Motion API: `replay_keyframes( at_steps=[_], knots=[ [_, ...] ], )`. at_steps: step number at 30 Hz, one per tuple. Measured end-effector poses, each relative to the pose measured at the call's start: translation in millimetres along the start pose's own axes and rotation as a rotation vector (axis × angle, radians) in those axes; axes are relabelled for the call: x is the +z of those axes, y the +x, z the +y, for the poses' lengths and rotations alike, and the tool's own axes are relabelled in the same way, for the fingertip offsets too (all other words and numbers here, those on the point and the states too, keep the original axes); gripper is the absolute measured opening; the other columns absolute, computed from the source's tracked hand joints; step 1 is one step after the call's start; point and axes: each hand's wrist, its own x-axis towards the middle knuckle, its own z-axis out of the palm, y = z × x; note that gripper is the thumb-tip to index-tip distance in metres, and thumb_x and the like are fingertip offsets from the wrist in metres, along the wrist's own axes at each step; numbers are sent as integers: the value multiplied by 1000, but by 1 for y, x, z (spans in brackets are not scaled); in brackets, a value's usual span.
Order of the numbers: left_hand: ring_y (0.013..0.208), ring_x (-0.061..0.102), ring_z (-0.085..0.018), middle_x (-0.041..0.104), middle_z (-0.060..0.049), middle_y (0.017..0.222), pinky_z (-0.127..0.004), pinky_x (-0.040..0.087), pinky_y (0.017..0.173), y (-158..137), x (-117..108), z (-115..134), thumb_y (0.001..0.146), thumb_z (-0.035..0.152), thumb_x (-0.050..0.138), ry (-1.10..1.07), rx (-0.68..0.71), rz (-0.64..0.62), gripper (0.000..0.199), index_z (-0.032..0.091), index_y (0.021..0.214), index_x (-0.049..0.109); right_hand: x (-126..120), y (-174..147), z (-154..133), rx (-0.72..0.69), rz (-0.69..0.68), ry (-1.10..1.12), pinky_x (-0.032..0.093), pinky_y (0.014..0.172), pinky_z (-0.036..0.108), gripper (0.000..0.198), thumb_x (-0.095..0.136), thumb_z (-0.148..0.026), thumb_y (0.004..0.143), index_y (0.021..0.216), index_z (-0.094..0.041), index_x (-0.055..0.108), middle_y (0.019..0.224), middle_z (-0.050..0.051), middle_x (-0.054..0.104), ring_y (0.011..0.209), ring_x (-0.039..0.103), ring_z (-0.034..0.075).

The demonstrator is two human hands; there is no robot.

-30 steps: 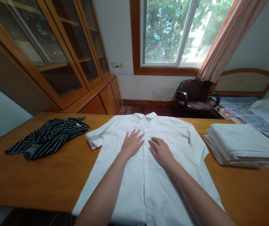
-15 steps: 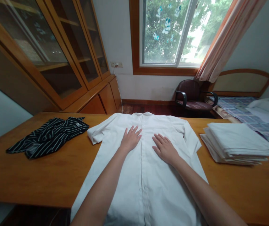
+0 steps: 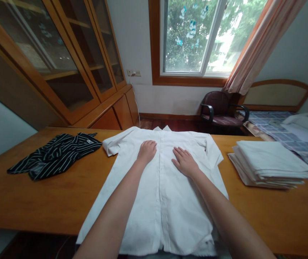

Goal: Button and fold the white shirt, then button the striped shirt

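A white button-front shirt (image 3: pixel 140 201) lies face up on the wooden table (image 3: pixel 35 208), with its collar at the far edge and its hem close to me. Its short sleeves spread to both sides. My left hand (image 3: pixel 148 151) rests on the chest just left of the button line, palm down, fingers close together and slightly bent. On the other side of the buttons, my right hand (image 3: pixel 185 162) lies flat with its fingers stretched out. Neither hand grasps the cloth.
A black striped garment (image 3: pixel 59 153) lies on the table at left. A stack of folded white cloth (image 3: pixel 271 162) sits at right. Beyond the table are a glass-door cabinet (image 3: pixel 89 68), an office chair (image 3: pixel 218 109) and a bed (image 3: pixel 278 122).
Both hands have slid slightly away from me over the shirt. The shirt has shifted forward, and its hem now shows. My left fingers have gone from spread to close together.
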Motion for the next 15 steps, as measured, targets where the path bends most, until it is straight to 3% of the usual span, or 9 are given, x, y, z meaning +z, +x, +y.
replay_keyframes(
  at_steps=[5,8,11,15],
  knots=[
    [99,58,-23,65,-8,101,-38,49,93,-15,-11,1,88,10,52,-131,45,79,23,19,102,68,0,1,1,-15,13,12,24,118,45,54,42,-42,100,148,-17,43,155,10,40,146,31,24],
    [90,58,-20,62,-5,93,-33,50,86,-30,-18,3,86,10,55,-235,68,31,17,19,92,68,-4,-1,0,-31,58,28,27,116,42,48,45,-38,100,142,-16,49,151,11,47,141,37,25],
    [88,59,-18,61,-4,91,-31,50,82,-44,-23,4,86,12,57,-289,105,-39,13,19,86,68,-10,-5,-3,-38,115,42,35,109,39,36,48,-31,98,129,-17,60,136,11,58,127,48,25],
    [87,59,-17,61,-3,91,-29,50,81,-56,-25,5,87,12,56,-307,76,-29,13,19,87,67,-21,-12,-15,-40,136,58,41,91,35,21,50,-23,96,105,-18,68,111,10,64,102,54,23]
  ],
)
